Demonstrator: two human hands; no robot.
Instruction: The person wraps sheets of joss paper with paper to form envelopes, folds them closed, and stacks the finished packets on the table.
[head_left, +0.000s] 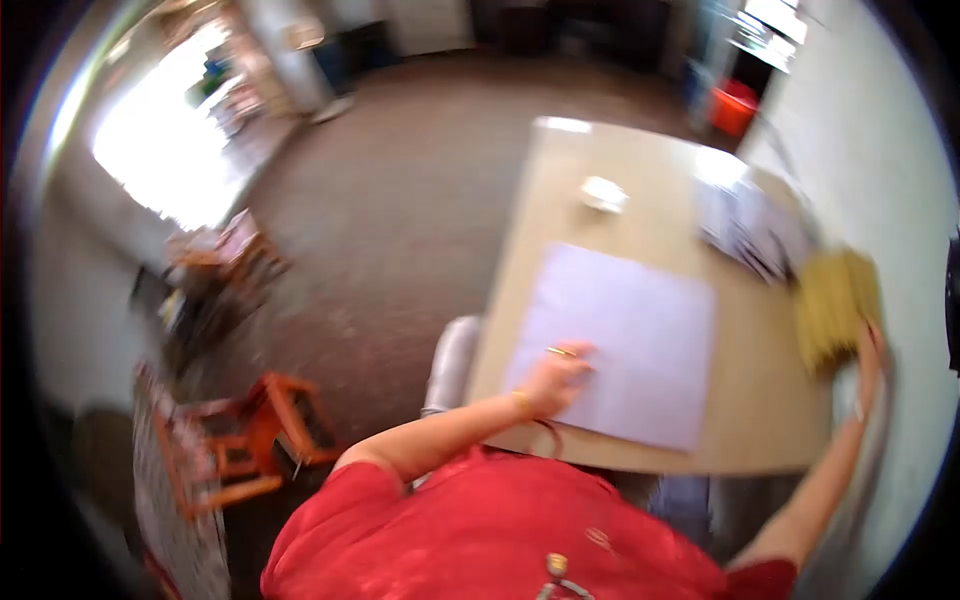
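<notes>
A large pale lilac sheet (630,345) lies flat on the light wooden table (760,400). Over its left part is my left hand (562,382), its fingers bent and blurred, with a small gold-coloured band near them; whether they hold anything is unclear. At the table's right edge, beside the wall, my right hand (870,350) has its fingers on the edge of a yellow-green bundle (835,300) and grips it. Part of that hand is blurred.
A pile of whitish, grey-striped material (745,220) lies behind the bundle. Farther back on the table sits a small white object (603,195). An orange chair (265,430) stands at the left, and a red bucket (733,107) is beyond the table. The wall (900,200) runs along the right.
</notes>
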